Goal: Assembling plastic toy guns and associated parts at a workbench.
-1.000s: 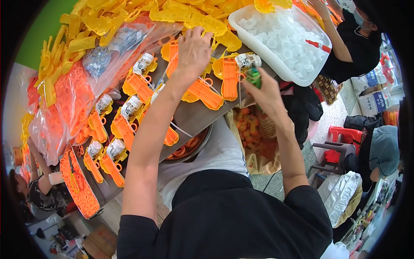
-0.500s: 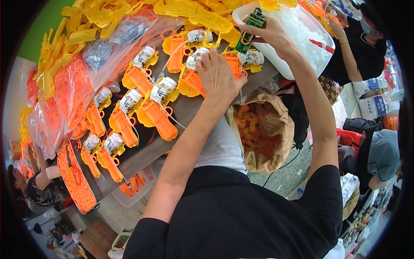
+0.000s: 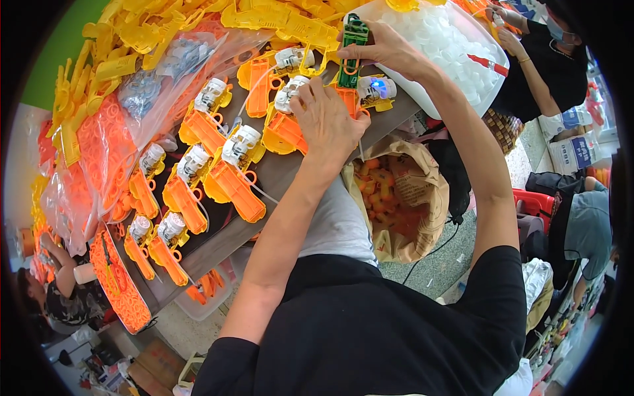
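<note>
My right hand (image 3: 388,50) grips a green rectangular block (image 3: 354,34), which looks like a battery pack, and holds its lower end over the orange part of an open toy gun half. A blue light glows in that toy's white round unit (image 3: 378,88). My left hand (image 3: 327,125) is closed on the same toy, thumb by its orange part; the fingertips are partly hidden. Beside those fingers lies another orange-and-yellow toy gun half (image 3: 285,131) with a white unit. Several similar halves, such as this one (image 3: 234,178), lie in rows to the left.
Yellow plastic shells (image 3: 132,33) are heaped at the far edge, near bagged orange parts (image 3: 109,125). A white tub (image 3: 492,92) of translucent pieces stands at right. Below the table edge is a paper bag (image 3: 422,224) with orange parts. An orange-filled tray (image 3: 135,317) sits at left. Other people work on both sides.
The green block has come down and left onto the toy's orange part, turning more upright. The blue light has come on in the white unit. My left hand stays on the toy.
</note>
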Available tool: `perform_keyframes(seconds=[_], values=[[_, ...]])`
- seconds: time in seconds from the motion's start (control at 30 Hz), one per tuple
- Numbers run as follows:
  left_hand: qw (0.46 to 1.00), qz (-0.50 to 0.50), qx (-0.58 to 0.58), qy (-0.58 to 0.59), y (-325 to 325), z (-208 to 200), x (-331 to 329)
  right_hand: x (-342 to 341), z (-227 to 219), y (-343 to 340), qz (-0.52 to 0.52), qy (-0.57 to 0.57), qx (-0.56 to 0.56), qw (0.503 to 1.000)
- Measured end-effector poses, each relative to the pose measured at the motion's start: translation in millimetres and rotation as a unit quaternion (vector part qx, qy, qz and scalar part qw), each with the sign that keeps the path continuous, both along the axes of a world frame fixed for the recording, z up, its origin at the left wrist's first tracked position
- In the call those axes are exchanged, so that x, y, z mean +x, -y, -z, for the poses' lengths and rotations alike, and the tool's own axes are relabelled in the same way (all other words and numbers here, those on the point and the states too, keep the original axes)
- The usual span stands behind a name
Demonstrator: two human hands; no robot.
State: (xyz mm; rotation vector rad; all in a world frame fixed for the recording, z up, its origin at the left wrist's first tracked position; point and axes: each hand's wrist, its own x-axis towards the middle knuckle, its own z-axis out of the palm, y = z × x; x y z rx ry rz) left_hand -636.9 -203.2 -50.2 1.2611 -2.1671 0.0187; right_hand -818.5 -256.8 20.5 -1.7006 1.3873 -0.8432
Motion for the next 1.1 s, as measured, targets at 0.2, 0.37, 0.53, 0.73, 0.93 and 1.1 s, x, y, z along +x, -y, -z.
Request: perform_keyframes(seconds=[0.2,0.37,0.53,0.73,0.93,1.1], values=[[1.000,0.009,0.017,-0.005,-5,0,8,2,-3,-1,-0.004,0.011,0.006,1.000],[1.000,-0.007,0.013,-0.004,-44,-12,62,-7,-2,-5,0.000,0.039,-0.002,0.999],[0.995,-0.051,0.080,0.004,-46,-4,112,22,-42,-20,0.043,0.135,0.002,0.990],[0.999,-0.028,0.032,0.005,-30,-4,127,56,-6,2,0.036,0.148,-0.022,0.988],[0.991,-0.128,0.019,0.046,-22,-11,115,114,-2,15,-0.059,0.154,-0.003,0.986],[0.989,-0.121,0.049,0.069,-13,-12,118,131,7,23,-0.067,0.098,-0.033,0.992]])
